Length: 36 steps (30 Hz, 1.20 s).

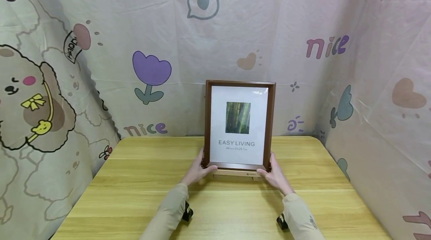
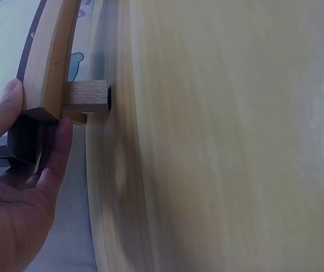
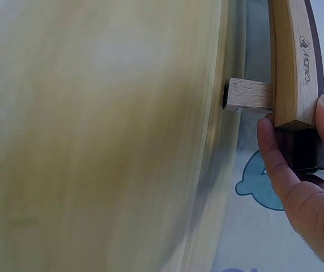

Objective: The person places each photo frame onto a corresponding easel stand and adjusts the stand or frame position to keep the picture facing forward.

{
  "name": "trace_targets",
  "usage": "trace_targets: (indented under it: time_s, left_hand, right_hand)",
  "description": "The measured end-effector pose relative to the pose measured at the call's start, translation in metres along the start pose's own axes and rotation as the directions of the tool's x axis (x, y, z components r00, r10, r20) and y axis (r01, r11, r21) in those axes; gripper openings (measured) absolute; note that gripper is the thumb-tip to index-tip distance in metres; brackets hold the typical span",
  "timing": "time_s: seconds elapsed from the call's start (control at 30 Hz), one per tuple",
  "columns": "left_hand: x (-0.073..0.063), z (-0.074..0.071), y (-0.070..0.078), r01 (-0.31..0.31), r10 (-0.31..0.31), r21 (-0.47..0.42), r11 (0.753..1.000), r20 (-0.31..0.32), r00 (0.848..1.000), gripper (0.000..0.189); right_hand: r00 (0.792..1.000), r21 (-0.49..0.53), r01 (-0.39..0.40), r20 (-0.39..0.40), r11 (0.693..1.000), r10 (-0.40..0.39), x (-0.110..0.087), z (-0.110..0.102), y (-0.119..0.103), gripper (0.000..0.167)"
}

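A brown picture frame stands upright, tilted slightly back, on a light wooden stand on the table. Its white sheet reads "EASY LIVING" around a small green bamboo picture. My left hand grips the frame's lower left corner, thumb on the front and fingers behind. At the lower right corner my right hand holds it the same way. In the wrist views the stand's ledge runs beneath the frame, and a short wooden foot reaches to the tabletop. The stand's back is hidden.
The wooden table has rounded far corners. A patterned cloth backdrop hangs right behind it and along both sides. Black wrist devices sit on both sleeves.
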<state>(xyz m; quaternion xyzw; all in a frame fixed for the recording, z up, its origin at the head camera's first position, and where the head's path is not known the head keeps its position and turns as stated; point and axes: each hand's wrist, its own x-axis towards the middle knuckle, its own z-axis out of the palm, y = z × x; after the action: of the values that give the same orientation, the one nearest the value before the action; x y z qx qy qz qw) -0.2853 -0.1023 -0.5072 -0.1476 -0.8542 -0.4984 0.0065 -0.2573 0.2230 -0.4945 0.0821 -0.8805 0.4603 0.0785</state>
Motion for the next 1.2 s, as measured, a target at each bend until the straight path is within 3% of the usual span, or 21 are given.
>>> trace_targets:
  time_s: [0.53, 0.77, 1.2]
  left_hand:
    - [-0.004, -0.008, -0.002, 0.026, -0.026, 0.02, 0.999, -0.013, 1.0, 0.11]
    - [-0.006, -0.012, -0.003, 0.027, -0.027, 0.014, 1.0, -0.028, 0.999, 0.109]
    - [-0.009, -0.018, -0.006, 0.056, -0.056, -0.003, 0.998, -0.041, 0.998, 0.112]
  right_hand:
    - [1.0, 0.016, -0.009, 0.024, 1.0, 0.008, 0.003, 0.008, -0.006, 0.089]
    - [0.999, 0.016, 0.023, 0.021, 1.0, -0.023, 0.006, 0.012, -0.008, 0.088]
    - [0.998, 0.038, -0.015, 0.057, 0.999, 0.012, 0.009, 0.018, -0.012, 0.09]
